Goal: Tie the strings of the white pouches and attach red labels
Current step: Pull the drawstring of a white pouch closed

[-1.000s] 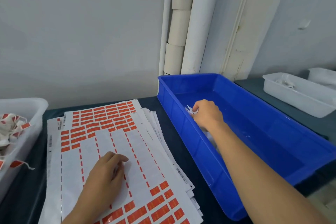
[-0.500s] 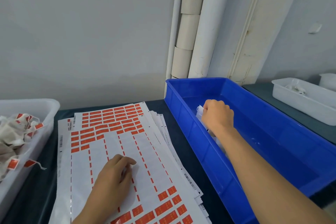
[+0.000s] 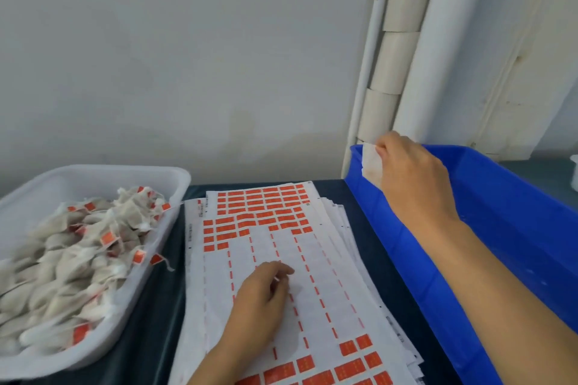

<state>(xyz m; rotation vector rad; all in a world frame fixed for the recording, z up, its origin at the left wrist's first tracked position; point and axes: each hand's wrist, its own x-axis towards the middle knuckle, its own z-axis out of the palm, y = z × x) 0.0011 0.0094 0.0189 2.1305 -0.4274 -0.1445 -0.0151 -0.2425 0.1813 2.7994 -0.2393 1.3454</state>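
White pouch [image 3: 371, 166] mostly hidden behind right hand [image 3: 413, 178]; only the part left of the fingers shows, strings not visible. Blue bin [image 3: 406, 253] cut by right and bottom edges, its floor under the fingers covered by the arm. Left hand [image 3: 262, 300] fingertips curled on label sheets [image 3: 259, 216], contact point unclear. Tray pouches [image 3: 78, 259] motion-blurred; sheets cut at bottom.

Your blue bin [image 3: 406, 259], white tray [image 3: 150, 247], white pouches [image 3: 72, 259] with red labels [image 3: 108, 238], red-gridded white sheets [image 3: 266, 222], dark desk [image 3: 150, 322].
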